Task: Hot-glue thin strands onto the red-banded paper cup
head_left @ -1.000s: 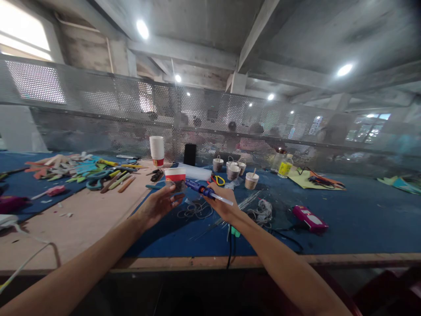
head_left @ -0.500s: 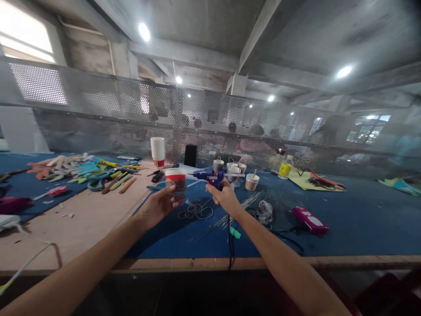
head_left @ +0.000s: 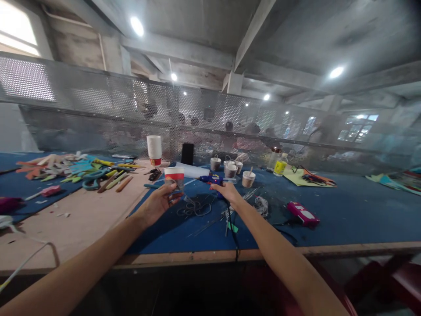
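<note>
My left hand [head_left: 162, 199] is closed round the lower part of a paper cup [head_left: 174, 174], white at the rim with a red band and a darker lower part. To the right of the cup, my right hand [head_left: 228, 193] grips a blue hot glue gun [head_left: 211, 178] whose nozzle points left, toward the cup. A small red light shows on the gun's body, and a dark cord [head_left: 234, 239] runs down from it over the table's front edge. Below the cup, a loop of thin cord [head_left: 195, 209] lies on the blue tabletop [head_left: 158, 237].
Several small cups [head_left: 231, 170] with handles stand behind the glue gun. A cup stack [head_left: 154, 149] rises at the back left. Scissors [head_left: 93, 181] and coloured strips lie left. A magenta device [head_left: 303, 213] and a yellow-labelled bottle [head_left: 280, 166] are right.
My right hand and the glue gun have come down slightly toward the tabletop. The left hand still holds the cup. The whole view has shifted a little.
</note>
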`<move>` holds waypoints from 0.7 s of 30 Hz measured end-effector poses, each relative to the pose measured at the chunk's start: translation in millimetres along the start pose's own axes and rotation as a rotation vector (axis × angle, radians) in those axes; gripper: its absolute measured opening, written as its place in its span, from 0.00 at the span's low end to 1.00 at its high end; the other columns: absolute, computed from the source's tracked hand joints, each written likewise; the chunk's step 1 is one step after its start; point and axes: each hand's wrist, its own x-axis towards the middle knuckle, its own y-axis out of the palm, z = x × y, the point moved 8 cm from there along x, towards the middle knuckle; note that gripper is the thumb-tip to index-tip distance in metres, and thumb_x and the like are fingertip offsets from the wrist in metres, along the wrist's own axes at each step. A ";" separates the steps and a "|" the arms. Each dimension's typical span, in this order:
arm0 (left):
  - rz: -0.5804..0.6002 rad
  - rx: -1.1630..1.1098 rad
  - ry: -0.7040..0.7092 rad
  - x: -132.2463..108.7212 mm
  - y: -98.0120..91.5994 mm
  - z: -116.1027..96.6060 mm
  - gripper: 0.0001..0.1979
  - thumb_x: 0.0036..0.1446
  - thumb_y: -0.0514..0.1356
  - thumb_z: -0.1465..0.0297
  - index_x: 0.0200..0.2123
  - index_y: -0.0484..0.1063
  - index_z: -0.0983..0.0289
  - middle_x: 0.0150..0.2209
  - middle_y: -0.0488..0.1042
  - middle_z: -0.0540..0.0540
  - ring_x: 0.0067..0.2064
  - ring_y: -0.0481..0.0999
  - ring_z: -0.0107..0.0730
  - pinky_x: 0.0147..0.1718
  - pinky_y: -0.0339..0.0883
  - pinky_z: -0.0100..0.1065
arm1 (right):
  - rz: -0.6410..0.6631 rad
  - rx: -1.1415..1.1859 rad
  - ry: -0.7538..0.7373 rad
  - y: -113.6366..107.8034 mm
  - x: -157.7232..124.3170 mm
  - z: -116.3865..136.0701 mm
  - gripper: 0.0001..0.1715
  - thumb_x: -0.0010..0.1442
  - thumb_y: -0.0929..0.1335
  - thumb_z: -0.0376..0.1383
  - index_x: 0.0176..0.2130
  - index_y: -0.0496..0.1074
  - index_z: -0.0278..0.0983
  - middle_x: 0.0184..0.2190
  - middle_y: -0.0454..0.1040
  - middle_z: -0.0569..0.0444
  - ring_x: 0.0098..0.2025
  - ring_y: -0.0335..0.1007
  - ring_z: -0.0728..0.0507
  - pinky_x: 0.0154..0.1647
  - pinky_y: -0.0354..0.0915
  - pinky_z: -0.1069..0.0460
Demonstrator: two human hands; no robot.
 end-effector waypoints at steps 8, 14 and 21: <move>0.017 0.090 0.076 3.7 0.7 -0.4 0.14 0.51 0.77 0.72 0.39 0.78 0.63 0.37 0.83 0.53 0.38 0.85 0.36 0.37 0.77 0.32 | -0.046 -0.419 0.019 -4.5 -4.6 -3.6 0.32 0.58 0.74 0.54 0.15 0.66 0.40 0.16 0.65 0.57 0.27 0.70 0.44 0.30 0.58 0.53; 0.055 0.146 0.117 -0.6 6.0 -1.1 0.20 0.45 0.80 0.67 0.40 0.79 0.62 0.38 0.83 0.53 0.39 0.84 0.36 0.38 0.76 0.33 | -0.158 -0.626 -0.042 -5.3 -24.5 15.4 0.22 0.59 0.76 0.51 0.27 0.74 0.38 0.36 0.81 0.44 0.46 0.79 0.35 0.45 0.67 0.47; 0.087 0.258 0.182 4.0 24.7 -16.4 0.20 0.46 0.79 0.64 0.43 0.82 0.61 0.47 0.85 0.59 0.47 0.83 0.40 0.46 0.74 0.35 | 0.132 0.012 -0.290 39.9 -36.7 72.3 0.13 0.68 0.71 0.44 0.46 0.77 0.38 0.46 0.84 0.49 0.49 0.81 0.42 0.52 0.73 0.47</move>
